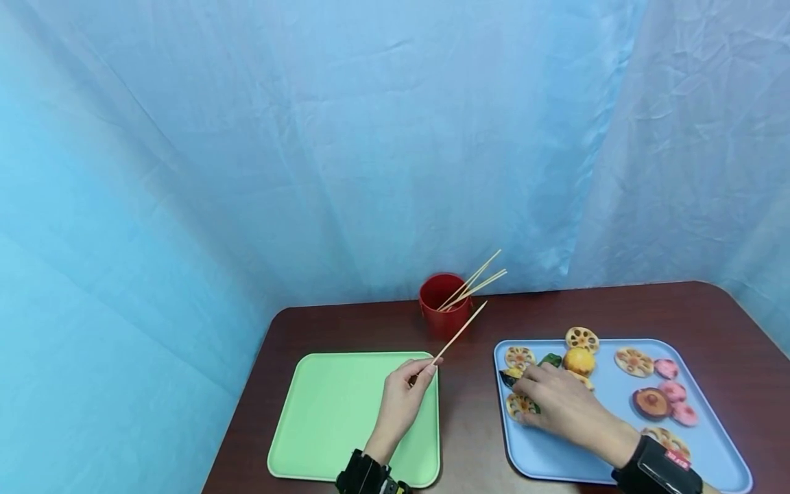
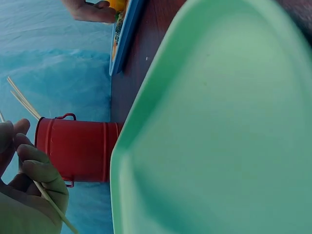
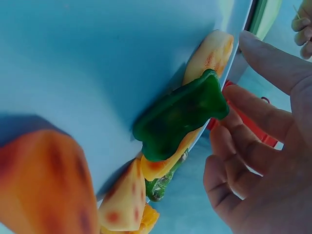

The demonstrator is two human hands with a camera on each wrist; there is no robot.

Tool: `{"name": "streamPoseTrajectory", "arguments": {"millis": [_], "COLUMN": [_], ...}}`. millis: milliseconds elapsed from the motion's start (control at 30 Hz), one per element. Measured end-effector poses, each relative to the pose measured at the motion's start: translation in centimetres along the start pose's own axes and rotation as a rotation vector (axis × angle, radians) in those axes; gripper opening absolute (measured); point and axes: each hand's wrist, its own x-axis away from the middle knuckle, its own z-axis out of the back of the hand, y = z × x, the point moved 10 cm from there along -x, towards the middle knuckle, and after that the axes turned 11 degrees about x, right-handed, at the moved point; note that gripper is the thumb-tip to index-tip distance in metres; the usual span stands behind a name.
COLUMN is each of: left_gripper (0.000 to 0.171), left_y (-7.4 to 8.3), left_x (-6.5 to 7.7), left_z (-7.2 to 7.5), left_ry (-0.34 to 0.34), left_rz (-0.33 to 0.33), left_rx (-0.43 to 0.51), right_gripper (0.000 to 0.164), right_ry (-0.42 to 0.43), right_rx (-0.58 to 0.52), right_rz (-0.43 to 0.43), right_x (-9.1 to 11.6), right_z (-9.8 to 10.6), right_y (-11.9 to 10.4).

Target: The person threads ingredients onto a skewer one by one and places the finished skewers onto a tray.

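Over the green tray [image 1: 333, 418], my left hand [image 1: 404, 398] pinches a thin bamboo skewer [image 1: 463, 331], its point slanting up and to the right. My right hand [image 1: 568, 405] reaches over the left side of the blue tray [image 1: 549, 463]. In the right wrist view its fingers are spread around a green pepper piece [image 3: 180, 117], the fingertips close to one end; whether they touch it I cannot tell. Under that pepper piece lies a lotus root slice [image 1: 517, 406]. A yellow round piece [image 1: 579, 361] is just beyond the right hand.
Behind the trays stands a red bucket [image 1: 444, 322] with several skewers [image 1: 475, 281] leaning out. Farther right on the blue tray are a mushroom [image 1: 651, 403], pink pieces [image 1: 666, 368] and more lotus root slices [image 1: 633, 361]. A blue curtain [image 1: 370, 137] hangs behind the brown table [image 1: 469, 412].
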Motion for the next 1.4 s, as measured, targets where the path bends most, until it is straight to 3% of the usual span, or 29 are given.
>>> {"name": "streamPoseTrajectory", "arguments": {"millis": [367, 567, 767, 933, 1067, 1200, 1300, 1400], "left_gripper": [0.019, 0.019, 0.019, 0.019, 0.019, 0.019, 0.018, 0.017], "left_y": [-0.3, -0.1, -0.3, -0.5, -0.6, -0.5, -0.5, -0.5], "left_x": [0.3, 0.2, 0.3, 0.4, 0.4, 0.5, 0.6, 0.8], "left_z": [-0.1, -0.2, -0.1, -0.1, 0.0, 0.1, 0.1, 0.0], "left_ry": [-0.011, -0.014, -0.02, -0.028, -0.036, -0.046, -0.054, -0.061], "left_rz": [-0.023, -0.023, -0.009, -0.001, -0.007, -0.014, -0.016, -0.022], "left_rx": [-0.033, -0.029, -0.032, -0.035, -0.037, -0.042, -0.054, -0.058], "right_gripper": [0.047, 0.042, 0.039, 0.044, 0.041, 0.042, 0.052, 0.067], "right_ry": [-0.039, -0.038, 0.017, 0.011, -0.054, -0.191, -0.264, -0.277], "right_rx": [0.1, 0.079, -0.004, -0.22, -0.57, -0.959, -1.15, -1.302], "right_rz": [-0.011, -0.035, -0.07, -0.176, -0.3, -0.447, -0.524, -0.571], "right_x": [0.2, 0.1, 0.2, 0.1, 0.3, 0.8, 1.1, 1.1], "right_z": [-0.9, -1.0, -0.2, 0.2, -0.3, -1.9, -2.8, -3.3], "right_y": [-0.3, 0.0, 0.5, 1.5, 2.7, 3.4, 3.6, 3.7]}}
